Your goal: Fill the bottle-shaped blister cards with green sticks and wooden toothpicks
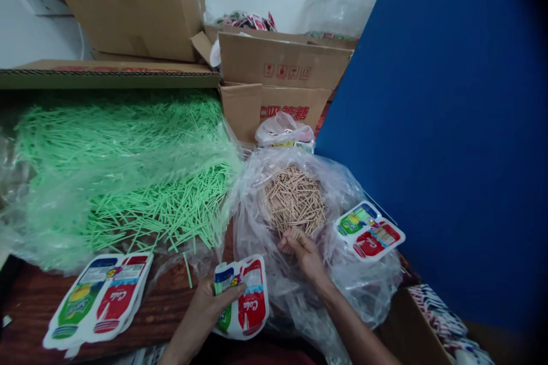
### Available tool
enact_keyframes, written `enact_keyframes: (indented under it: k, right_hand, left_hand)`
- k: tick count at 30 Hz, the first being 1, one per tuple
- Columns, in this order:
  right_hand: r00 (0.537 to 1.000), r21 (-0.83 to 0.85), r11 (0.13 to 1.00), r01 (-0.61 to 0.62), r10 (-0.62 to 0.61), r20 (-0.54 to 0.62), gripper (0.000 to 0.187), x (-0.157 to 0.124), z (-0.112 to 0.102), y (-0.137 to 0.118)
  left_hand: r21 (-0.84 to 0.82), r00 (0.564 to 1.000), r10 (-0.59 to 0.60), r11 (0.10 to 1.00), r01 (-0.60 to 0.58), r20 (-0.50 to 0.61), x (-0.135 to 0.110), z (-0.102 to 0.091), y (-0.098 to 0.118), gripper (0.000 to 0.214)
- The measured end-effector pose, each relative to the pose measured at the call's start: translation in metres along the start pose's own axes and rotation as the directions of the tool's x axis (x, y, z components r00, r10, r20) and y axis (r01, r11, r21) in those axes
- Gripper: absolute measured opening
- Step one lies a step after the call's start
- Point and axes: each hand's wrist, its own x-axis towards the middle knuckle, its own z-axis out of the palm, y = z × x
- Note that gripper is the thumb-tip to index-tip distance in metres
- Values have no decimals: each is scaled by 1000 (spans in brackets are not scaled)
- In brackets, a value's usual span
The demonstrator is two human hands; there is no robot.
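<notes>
My left hand (205, 311) grips a candy packet (252, 302) printed with a red cola bottle and a green bottle, thumb across its front. My right hand (302, 251) is at the near edge of a clear plastic bag (257, 199) full of short brown sticks (295, 197). Its fingers are pinched around a few of these brown sticks. Another packet (372, 231) lies on the bag's right side. A small stack of similar packets (100, 299) rests on the table at the left.
Many thin green sticks (171, 125) fill a plastic-lined cardboard box at the left; one loose green stick (187, 271) lies on the dark wooden table (166, 302). Cardboard boxes (282, 65) stand behind. A blue panel (436, 125) bounds the right, with a box of wrapped items (445, 319) below.
</notes>
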Motion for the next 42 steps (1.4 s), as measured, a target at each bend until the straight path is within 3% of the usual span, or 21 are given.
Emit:
enact_keyframes:
  k: [3,6,10,14,18,23,27,32,37,39,42]
  right_hand:
    - [998,308,951,-26,45,-54,22,-1,11,-20]
    - [999,455,890,4,18,-44,18,-8,27,-43]
    - [1000,448,894,15,-13,-7,18,-20,49,-61]
    - [997,436,900,-12,-21,70,17,-27,64,-63]
    - [993,426,903,-60,10,119,15,-30,69,-57]
    - [993,409,907,-97,60,101,15,-34,66,-51]
    - [992,323,940,-111,87,88,14,-37,59,-51]
    - [943,151,972,-182,128,308,14,-32,52,-59]
    - [952,94,995,-38,8,306,30,-23,50,-71]
    - [951,-53,997,55,-36,309,28,-21,48,-75]
    - [915,-342,918,201,-51,401,31,-22,42,-77]
  left_hand:
    - [9,997,-13,1000,12,74,1,1,1,25]
    - [-8,992,18,1000,-17,127,1,5,6,22]
    - [7,981,40,999,-42,189,1,10,11,21]
    - [-8,976,20,1000,-19,216,1,13,11,21]
    - [-43,962,55,998,-45,267,1,13,13,21]
    - [-33,965,21,999,-13,260,1,12,15,19]
    - [-10,972,37,999,-36,233,3,13,16,20]
    - [36,972,127,990,-137,200,10,13,20,22]
    - [38,961,164,984,-177,223,16,12,24,21]
    - [22,958,184,981,-193,220,18,11,24,22]
    - [13,959,213,976,-219,188,23,10,24,23]
